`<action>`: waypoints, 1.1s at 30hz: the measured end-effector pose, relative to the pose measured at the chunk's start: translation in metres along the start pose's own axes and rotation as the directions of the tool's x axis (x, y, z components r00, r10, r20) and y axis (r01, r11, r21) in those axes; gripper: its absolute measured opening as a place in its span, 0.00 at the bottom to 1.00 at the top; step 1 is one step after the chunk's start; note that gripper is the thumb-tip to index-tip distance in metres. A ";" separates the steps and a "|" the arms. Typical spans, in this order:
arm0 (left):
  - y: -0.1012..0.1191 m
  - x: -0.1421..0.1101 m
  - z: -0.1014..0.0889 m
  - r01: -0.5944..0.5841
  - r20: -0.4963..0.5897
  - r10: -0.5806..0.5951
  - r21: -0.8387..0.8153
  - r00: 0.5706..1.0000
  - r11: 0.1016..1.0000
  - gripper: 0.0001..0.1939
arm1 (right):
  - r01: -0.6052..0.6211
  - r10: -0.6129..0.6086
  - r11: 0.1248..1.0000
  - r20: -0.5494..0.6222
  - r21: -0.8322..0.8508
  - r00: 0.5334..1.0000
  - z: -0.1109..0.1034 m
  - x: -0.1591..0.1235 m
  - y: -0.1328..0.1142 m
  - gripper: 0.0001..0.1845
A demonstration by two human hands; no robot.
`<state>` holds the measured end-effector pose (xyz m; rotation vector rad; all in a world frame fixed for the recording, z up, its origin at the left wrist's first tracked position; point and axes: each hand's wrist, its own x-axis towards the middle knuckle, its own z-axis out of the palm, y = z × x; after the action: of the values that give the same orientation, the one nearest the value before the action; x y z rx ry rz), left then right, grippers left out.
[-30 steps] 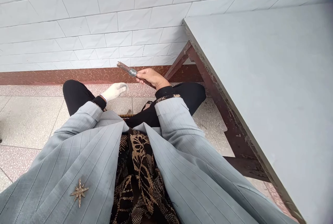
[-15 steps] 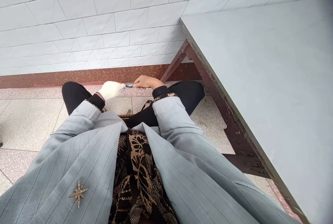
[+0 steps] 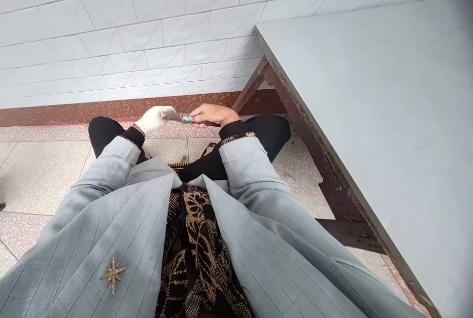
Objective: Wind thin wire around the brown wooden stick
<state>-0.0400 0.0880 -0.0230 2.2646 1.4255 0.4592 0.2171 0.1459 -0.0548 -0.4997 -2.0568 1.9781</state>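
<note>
A short brown stick (image 3: 172, 116) with silver wire (image 3: 186, 118) wound in a tight coil round its middle is held level between my hands, above the floor and in front of my knees. My left hand (image 3: 152, 119), in a white knit glove, is closed at the stick's left end; its fingers are slightly blurred. The bare right hand (image 3: 212, 114) pinches the stick just right of the coil, thumb and forefinger touching the wire's edge. Part of the stick's right end shows beneath that palm, and the rest is hidden.
To my right stands a grey-topped table (image 3: 369, 111) with dark red legs, its edge running diagonally past my right knee. A white tiled wall (image 3: 158, 27) with a red-brown skirting (image 3: 148, 107) rises ahead. Speckled tiles (image 3: 48, 170) cover the floor. A small dark object (image 3: 2, 206) lies at the far left.
My left hand has shifted left and slightly up, baring more of the brown stick left of the coil. My right hand and the coil have moved slightly to the right.
</note>
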 end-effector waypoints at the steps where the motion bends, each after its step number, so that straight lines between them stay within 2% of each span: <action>1: 0.001 -0.004 0.006 0.009 -0.009 -0.010 -0.038 1.000 0.999 0.15 | 0.073 -0.067 0.996 -0.108 0.050 0.992 0.000 -0.001 0.000 0.27; 2: 0.003 -0.008 0.012 0.016 -0.001 -0.016 -0.071 1.000 0.997 0.16 | 0.143 -0.121 0.986 -0.212 0.091 0.970 0.000 -0.002 0.001 0.27; 4: 0.008 -0.016 0.025 0.069 0.052 -0.058 -0.247 0.997 0.967 0.16 | 0.245 -0.173 0.959 -0.388 0.144 0.905 0.000 -0.001 0.001 0.25; 7: 0.016 -0.024 0.037 0.090 0.107 -0.056 -0.354 0.993 0.931 0.13 | 0.247 -0.131 0.959 -0.552 0.141 0.824 0.000 0.003 0.002 0.21; 10: 0.017 -0.026 0.035 0.080 0.087 -0.055 -0.320 0.995 0.944 0.12 | 0.155 -0.045 0.981 -0.639 0.118 0.768 -0.002 0.009 0.005 0.17; 13: 0.015 -0.025 0.027 0.057 0.081 -0.040 -0.216 0.996 0.975 0.12 | 0.026 0.024 0.998 -0.689 0.062 0.724 -0.003 0.015 0.009 0.10; 17: 0.014 -0.023 0.025 0.019 0.121 -0.015 -0.035 0.993 0.999 0.13 | -0.172 0.052 0.980 -0.697 -0.104 0.715 -0.001 0.019 0.009 0.09; 20: 0.015 -0.022 0.029 -0.001 0.160 -0.015 0.098 0.987 0.995 0.15 | -0.316 0.045 0.911 -0.696 -0.266 0.717 0.002 0.019 0.008 0.08; 24: 0.021 -0.021 0.031 -0.020 0.198 -0.042 0.301 0.979 0.954 0.16 | -0.478 0.125 0.752 -0.614 -0.454 0.780 0.005 0.019 0.009 0.04; 27: 0.027 -0.018 0.025 -0.038 0.226 -0.061 0.410 0.972 0.911 0.16 | -0.504 0.279 0.694 -0.452 -0.515 0.847 0.004 0.019 0.014 0.05; 30: 0.030 -0.014 0.011 -0.049 0.216 -0.051 0.431 0.975 0.901 0.17 | -0.461 0.442 0.741 -0.164 -0.488 0.882 0.000 0.019 0.019 0.12; 33: 0.024 -0.010 -0.004 -0.022 0.165 -0.040 0.361 0.986 0.932 0.17 | -0.396 0.461 0.834 0.090 -0.385 0.883 -0.003 0.018 0.020 0.24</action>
<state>-0.0279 0.0709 -0.0074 2.5066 1.5320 -0.0080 0.2038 0.1567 -0.0756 -0.9706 -2.6309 1.9275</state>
